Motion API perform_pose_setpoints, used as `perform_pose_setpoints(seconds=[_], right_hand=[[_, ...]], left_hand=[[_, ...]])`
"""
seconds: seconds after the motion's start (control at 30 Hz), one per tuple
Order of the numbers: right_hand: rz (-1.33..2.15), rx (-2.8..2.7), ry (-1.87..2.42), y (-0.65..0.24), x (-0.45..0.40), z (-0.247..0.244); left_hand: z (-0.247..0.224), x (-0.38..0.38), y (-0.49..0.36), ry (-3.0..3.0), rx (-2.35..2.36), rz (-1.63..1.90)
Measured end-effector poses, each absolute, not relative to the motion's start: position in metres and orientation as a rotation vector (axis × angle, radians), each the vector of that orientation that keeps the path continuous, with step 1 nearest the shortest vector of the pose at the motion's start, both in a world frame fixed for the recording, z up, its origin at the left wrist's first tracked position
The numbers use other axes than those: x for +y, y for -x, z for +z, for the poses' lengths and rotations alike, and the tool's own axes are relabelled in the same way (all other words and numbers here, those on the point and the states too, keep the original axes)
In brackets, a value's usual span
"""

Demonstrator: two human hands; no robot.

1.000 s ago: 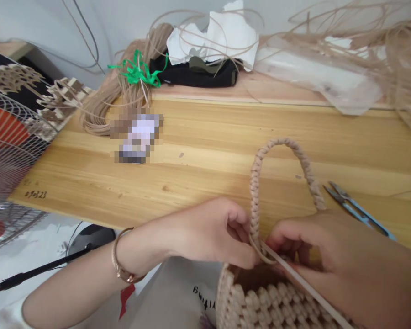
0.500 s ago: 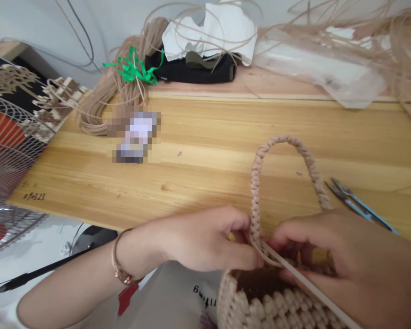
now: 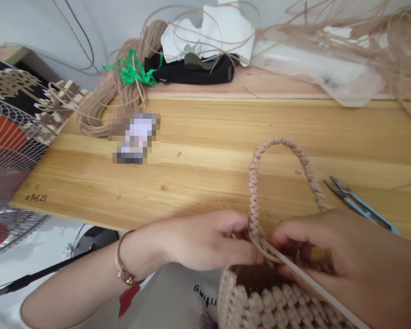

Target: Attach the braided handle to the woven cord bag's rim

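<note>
The long yellow wooden counter (image 3: 198, 137) lay beyond the beige woven basket (image 3: 270, 306). Both hands had barely moved since the earlier frame. The right hand (image 3: 356, 260) was curled over the basket's right rim, its fingertips partly hidden, so its hold could not be told. At the basket's far left rim, the left hand (image 3: 205, 242), nearly closed, gripped the foot of the braided beige handle (image 3: 253, 183), which still arched above the basket. Blue-handled metal snips (image 3: 363, 205) lay beyond its right side. A flat beige strand (image 3: 315, 283) crossed its opening diagonally.
</note>
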State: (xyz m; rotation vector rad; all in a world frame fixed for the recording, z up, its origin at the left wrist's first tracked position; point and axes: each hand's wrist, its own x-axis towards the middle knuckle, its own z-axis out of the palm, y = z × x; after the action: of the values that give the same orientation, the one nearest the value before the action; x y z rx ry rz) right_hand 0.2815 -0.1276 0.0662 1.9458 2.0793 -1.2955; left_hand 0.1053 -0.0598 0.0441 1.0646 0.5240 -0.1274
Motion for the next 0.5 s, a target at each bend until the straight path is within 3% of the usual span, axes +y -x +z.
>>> perform_pose_setpoints(seconds=[0.13,0.37,0.5], right_hand=[[-1.345,2.033,-1.800,-0.283,-0.121,0.069],[-1.051,2.204,-1.972,-0.297,-0.124,0.062],[-1.060,2.337,-1.892,-0.305,-0.136,0.060]], left_hand=[[0.043,-0.062,-0.104,-1.013,0.572,-0.068],[0.045,-0.060,-0.107,-0.962,0.647,-0.059],[0.047,-0.061,-0.105,-0.967,0.613,-0.024]])
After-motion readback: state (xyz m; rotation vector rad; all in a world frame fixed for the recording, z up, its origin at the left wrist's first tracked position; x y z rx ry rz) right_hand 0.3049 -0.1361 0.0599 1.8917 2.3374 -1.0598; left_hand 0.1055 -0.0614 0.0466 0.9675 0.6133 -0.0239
